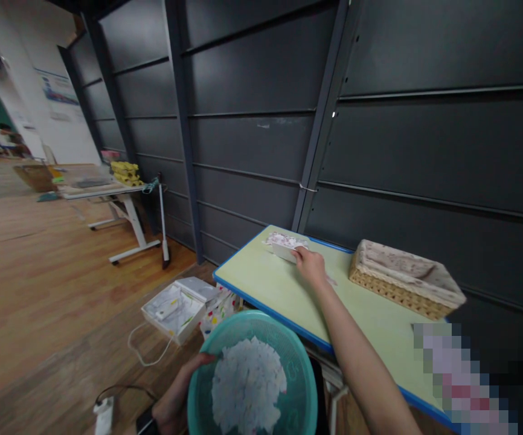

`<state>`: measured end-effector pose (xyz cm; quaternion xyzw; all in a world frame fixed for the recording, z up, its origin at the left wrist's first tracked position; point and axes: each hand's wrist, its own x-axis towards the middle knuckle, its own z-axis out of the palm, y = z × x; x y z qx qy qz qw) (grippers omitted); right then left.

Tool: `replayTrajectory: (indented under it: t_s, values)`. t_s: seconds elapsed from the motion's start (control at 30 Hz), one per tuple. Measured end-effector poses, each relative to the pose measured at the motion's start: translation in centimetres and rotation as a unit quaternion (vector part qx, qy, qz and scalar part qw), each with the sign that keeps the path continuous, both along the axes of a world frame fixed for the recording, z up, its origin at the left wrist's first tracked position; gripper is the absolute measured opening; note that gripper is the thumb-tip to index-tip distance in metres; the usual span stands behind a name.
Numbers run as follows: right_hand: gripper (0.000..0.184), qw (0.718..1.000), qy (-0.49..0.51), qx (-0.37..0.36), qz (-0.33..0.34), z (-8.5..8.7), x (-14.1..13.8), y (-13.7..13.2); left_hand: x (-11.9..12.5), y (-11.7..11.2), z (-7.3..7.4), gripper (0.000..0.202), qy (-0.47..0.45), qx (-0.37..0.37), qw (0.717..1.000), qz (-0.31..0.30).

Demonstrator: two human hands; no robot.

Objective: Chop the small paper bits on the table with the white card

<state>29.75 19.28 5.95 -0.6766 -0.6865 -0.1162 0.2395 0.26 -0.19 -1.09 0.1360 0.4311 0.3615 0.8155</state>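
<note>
My left hand [180, 386] is closed on the left rim of a teal plastic basket [305, 368], its thumb over the edge. Inside the basket lies a heap of whitish paper-like scraps [249, 383]. Over the far part of the small table [261, 278], my right hand [310, 264] pinches the right end of a flat white piece [284, 251], standing on its long edge. Small pale scraps [284, 239] show just behind that piece. Whether it is a loose card or the side of a box, I cannot tell.
A cloth-lined wicker basket [397, 293] stands at the table's right. On the floor are an open white box [175, 311], a spotted bag [220, 309] and a power strip [104, 415]. A dark panel wall [252, 139] rises behind; another table [107, 190] stands far left.
</note>
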Motion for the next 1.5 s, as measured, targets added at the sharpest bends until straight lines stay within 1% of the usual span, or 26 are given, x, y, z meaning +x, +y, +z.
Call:
replayTrajectory:
  t_s: [0.1,0.2,0.3,0.47,0.6,0.73,0.87,1.0,1.13,1.23,1.37,1.5]
  values:
    - [0.035,1.0,0.012,0.017,-0.005,0.2,0.3,-0.1,-0.2,-0.5,0.2,0.025,-0.005,0.005,1.0,0.019]
    - [0.036,0.999,0.031,0.036,-0.015,0.2,0.4,-0.1,-0.5,-0.7,-0.1,0.022,0.003,0.022,0.999,0.029]
    - [0.035,0.999,0.033,0.036,-0.013,0.0,0.0,-0.2,-0.7,-0.5,-0.3,0.02,0.002,0.045,0.998,0.032]
    - [0.036,0.998,0.028,0.044,-0.025,-0.3,-0.4,-0.4,-0.7,-0.2,-0.2,0.016,0.0,0.034,0.999,0.03]
    - [0.035,0.999,0.004,0.012,-0.029,-0.2,-0.3,-0.7,-0.5,-0.2,0.0,0.015,0.011,0.032,0.999,0.029]
    - [0.036,0.997,-0.012,0.005,-0.074,0.3,0.0,-1.3,-0.4,-0.2,0.2,0.015,0.018,0.02,0.999,0.029]
    - [0.036,0.995,-0.002,0.032,-0.097,0.8,0.5,-1.7,-0.4,0.2,0.1,0.014,0.024,0.032,0.998,0.044]
    - [0.036,0.99,0.034,0.079,-0.113,0.7,0.9,-1.6,-0.5,0.8,-0.6,0.016,0.021,0.05,0.998,0.034]
    - [0.034,0.988,0.033,0.101,-0.109,0.4,0.8,-1.4,-0.9,1.1,-1.6,0.018,0.02,0.052,0.998,0.017]
    - [0.033,0.988,0.021,0.107,-0.109,0.3,0.8,-1.4,-1.1,1.2,-2.0,0.016,0.01,0.047,0.999,0.017]
    - [0.033,0.987,0.032,0.128,-0.095,0.3,0.9,-1.4,-1.2,1.5,-1.9,0.015,0.021,0.041,0.999,0.021]
    - [0.032,0.988,0.029,0.128,-0.076,0.4,0.9,-1.5,-1.2,1.9,-1.7,0.017,0.03,0.05,0.998,0.023]
